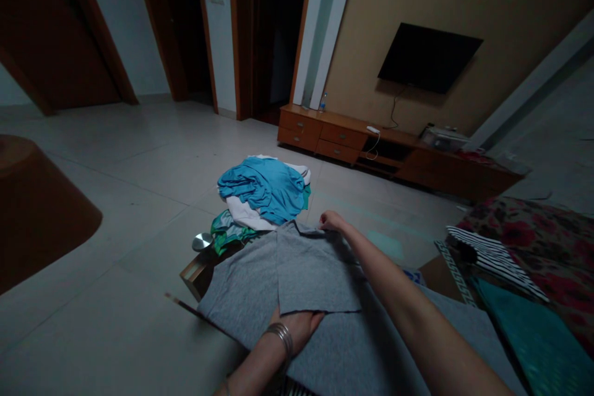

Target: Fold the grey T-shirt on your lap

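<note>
A grey T-shirt [245, 278] is spread over a low table, with one part folded back as a flap across it. At the flap's far edge, my right hand [331, 221] pinches the cloth between closed fingers. My left hand [297, 329], with several silver bracelets at the wrist, reaches under the flap's near edge. The cloth covers most of its fingers, so I cannot see whether they grip. Beyond the shirt lies a heap of clothes, with a blue garment [269, 185] on top, a white one [245, 213] and a green one [227, 232] beneath.
A round metal lid-like object [203, 241] sits by the table's left corner [192, 275]. On the right are a teal garment [533, 322], a black-and-white striped cloth [496, 260] and a floral-covered seat [557, 241]. A brown stool-like object [41, 210] stands left. A TV cabinet [341, 136] lines the wall.
</note>
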Demonstrator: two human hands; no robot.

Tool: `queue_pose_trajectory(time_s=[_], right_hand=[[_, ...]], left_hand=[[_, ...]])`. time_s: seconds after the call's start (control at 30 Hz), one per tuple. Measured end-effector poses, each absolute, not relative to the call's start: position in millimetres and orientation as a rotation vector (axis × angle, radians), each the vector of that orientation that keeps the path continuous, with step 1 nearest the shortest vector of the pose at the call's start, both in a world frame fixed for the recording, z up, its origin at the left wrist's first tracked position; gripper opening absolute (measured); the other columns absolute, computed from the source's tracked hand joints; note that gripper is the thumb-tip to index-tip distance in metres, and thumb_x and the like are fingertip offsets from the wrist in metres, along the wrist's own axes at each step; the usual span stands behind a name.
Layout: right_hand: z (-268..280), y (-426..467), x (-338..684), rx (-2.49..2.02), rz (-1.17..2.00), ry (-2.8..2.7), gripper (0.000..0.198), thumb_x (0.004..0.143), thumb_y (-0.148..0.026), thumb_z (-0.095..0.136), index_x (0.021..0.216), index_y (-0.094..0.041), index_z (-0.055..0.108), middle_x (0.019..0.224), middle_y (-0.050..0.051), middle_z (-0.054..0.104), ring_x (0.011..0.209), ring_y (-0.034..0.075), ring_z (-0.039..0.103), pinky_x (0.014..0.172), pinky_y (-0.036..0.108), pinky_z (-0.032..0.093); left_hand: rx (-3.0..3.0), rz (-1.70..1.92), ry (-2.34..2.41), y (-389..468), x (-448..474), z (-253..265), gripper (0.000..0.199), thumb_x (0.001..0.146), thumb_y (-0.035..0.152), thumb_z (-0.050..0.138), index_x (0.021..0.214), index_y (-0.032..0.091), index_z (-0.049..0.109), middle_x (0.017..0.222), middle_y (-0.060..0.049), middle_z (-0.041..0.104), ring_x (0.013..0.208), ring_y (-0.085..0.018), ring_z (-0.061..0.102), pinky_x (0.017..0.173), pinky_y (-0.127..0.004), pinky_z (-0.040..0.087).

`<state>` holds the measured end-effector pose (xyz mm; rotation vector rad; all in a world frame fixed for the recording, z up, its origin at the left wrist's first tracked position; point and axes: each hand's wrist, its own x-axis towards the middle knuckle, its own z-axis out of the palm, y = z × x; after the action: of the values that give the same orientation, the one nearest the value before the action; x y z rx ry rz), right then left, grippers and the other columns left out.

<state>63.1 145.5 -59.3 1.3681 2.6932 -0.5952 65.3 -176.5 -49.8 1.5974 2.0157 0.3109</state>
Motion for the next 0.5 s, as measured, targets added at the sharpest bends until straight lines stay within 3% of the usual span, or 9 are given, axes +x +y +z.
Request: queue_pose_trajectory(time_s=[0.1, 0.27, 0.5], right_hand=[[-64, 154, 63, 1.397, -0.655, 2.722, 0.015, 0.062, -0.022, 0.071, 0.075, -0.016, 0.067, 0.07, -0.001, 0.065, 0.066, 0.01, 0.055, 0.056, 0.017, 0.033], [-68, 180, 73, 1.762, -0.649, 2.763, 0.023, 0.079, -0.027, 0.051, 0.095, -0.014, 0.062, 0.089, 0.004, 0.065, 0.072, 0.01, 0.055, 0.056, 0.017, 0.034], [-80, 191, 75, 2.039, -0.699, 2.748, 0.023, 0.076, -0.027, 0.055, 0.093, -0.014, 0.062, 0.09, 0.007, 0.066, 0.076, 0.014, 0.058, 0.063, 0.02, 0.04]], left_hand=[[1.6, 0.36, 1.988, -176, 64, -54, 0.049, 0.092, 0.052, 0.027, 0.129, 0.036, 0.054, 0.138, -0.001, 0.052, 0.13, -0.027, 0.043, 0.111, -0.048, 0.03], [1.583, 0.383, 1.977, -177, 63, -53, 0.05, 0.092, 0.053, 0.024, 0.126, 0.038, 0.057, 0.136, 0.0, 0.054, 0.13, -0.028, 0.043, 0.111, -0.049, 0.029], [1.523, 0.273, 1.95, -175, 63, -45, 0.053, 0.091, 0.054, 0.023, 0.13, 0.035, 0.054, 0.138, 0.0, 0.052, 0.133, -0.027, 0.039, 0.113, -0.046, 0.026]])
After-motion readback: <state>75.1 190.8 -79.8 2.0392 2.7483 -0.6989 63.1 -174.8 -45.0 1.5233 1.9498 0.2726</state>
